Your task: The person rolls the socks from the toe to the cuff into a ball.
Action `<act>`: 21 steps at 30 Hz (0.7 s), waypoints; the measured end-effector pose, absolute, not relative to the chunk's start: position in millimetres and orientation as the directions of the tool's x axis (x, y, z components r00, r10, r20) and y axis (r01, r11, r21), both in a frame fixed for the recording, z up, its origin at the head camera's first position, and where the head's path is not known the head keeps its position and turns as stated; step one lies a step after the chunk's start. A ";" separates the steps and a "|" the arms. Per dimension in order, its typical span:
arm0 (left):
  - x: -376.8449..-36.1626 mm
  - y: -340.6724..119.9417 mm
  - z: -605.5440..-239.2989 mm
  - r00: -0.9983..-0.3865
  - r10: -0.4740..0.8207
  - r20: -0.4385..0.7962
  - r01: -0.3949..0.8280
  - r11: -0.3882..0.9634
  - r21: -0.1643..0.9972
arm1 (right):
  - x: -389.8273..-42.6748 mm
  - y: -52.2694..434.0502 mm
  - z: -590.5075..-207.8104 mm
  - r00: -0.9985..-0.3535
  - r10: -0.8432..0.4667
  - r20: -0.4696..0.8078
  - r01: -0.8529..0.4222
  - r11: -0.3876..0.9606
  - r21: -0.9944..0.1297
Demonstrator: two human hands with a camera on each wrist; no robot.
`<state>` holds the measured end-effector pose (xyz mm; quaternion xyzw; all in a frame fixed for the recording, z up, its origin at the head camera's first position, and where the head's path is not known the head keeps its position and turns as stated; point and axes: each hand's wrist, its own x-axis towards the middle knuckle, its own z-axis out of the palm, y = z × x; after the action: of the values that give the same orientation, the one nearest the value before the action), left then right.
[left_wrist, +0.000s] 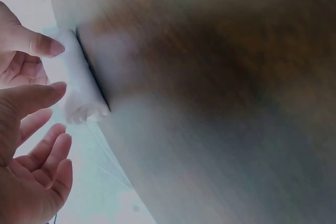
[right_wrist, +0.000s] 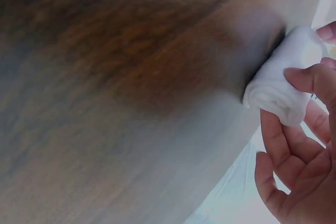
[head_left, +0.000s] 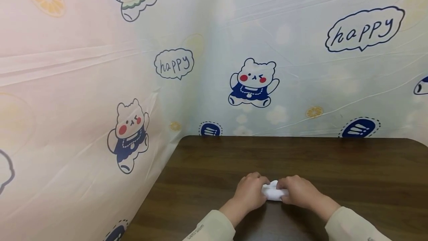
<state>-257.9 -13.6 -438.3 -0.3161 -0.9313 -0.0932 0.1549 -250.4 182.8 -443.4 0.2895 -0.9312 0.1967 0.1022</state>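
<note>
Hands point(head_left: 249, 193) point(head_left: 299, 192) are pinching a white cloth point(head_left: 273, 192) on the counter point(head_left: 334, 166); we are judging it nearly rolled up, only the last tuck remaining.

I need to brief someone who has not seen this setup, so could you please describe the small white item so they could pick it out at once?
Start at the dark wooden table set into a corner of cartoon bear sheeting. Near its front edge the left hand and right hand meet. Pinched between them lies a rolled white cloth, the only white thing on the dark wood.
</note>
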 end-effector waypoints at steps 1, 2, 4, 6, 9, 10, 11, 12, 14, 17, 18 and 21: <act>-257.4 -13.7 -438.5 -0.745 0.566 0.353 0.624 0.779 0.068 | -250.5 183.1 -443.1 -0.814 -0.498 0.298 -0.577 0.753 -0.317; -256.8 -13.6 -438.7 -0.737 0.573 0.358 0.630 0.774 0.057 | -250.5 183.3 -442.8 -0.818 -0.497 0.291 -0.573 0.752 -0.325; -256.0 -13.3 -439.2 -0.723 0.585 0.367 0.640 0.767 0.038 | -250.3 183.7 -442.2 -0.823 -0.496 0.276 -0.567 0.749 -0.343; -255.6 -13.0 -440.2 -0.710 0.594 0.378 0.648 0.762 0.020 | -250.0 184.0 -441.7 -0.828 -0.497 0.260 -0.561 0.745 -0.361; -255.8 -12.3 -442.0 -0.693 0.607 0.390 0.656 0.755 -0.009 | -249.8 184.5 -441.5 -0.830 -0.503 0.241 -0.557 0.735 -0.386; -255.7 -12.2 -442.5 -0.688 0.610 0.393 0.658 0.753 -0.017 | -249.8 184.7 -441.5 -0.829 -0.505 0.238 -0.558 0.732 -0.391; -255.6 -12.2 -442.8 -0.683 0.614 0.395 0.660 0.751 -0.025 | -249.9 185.0 -441.5 -0.828 -0.508 0.238 -0.560 0.728 -0.395; -255.5 -12.1 -443.0 -0.679 0.618 0.397 0.662 0.749 -0.032 | -250.0 185.2 -441.6 -0.826 -0.510 0.241 -0.563 0.725 -0.396; -255.3 -12.0 -443.6 -0.674 0.624 0.395 0.665 0.746 -0.043 | -250.5 185.8 -442.1 -0.821 -0.515 0.249 -0.571 0.719 -0.397; -255.2 -11.4 -444.3 -0.679 0.628 0.382 0.663 0.747 -0.050 | -251.2 186.6 -443.0 -0.815 -0.518 0.261 -0.579 0.709 -0.403; -255.4 -11.1 -444.7 -0.682 0.628 0.375 0.662 0.748 -0.049 | -251.3 186.8 -443.3 -0.814 -0.518 0.263 -0.580 0.706 -0.406; -255.8 -10.3 -446.0 -0.693 0.625 0.359 0.658 0.752 -0.038 | -251.2 187.3 -444.3 -0.816 -0.513 0.268 -0.577 0.696 -0.427</act>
<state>-255.8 -10.3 -446.0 -0.3491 -0.9189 -0.0469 0.1777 -251.2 187.3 -444.3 0.2966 -0.9187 0.2530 0.0640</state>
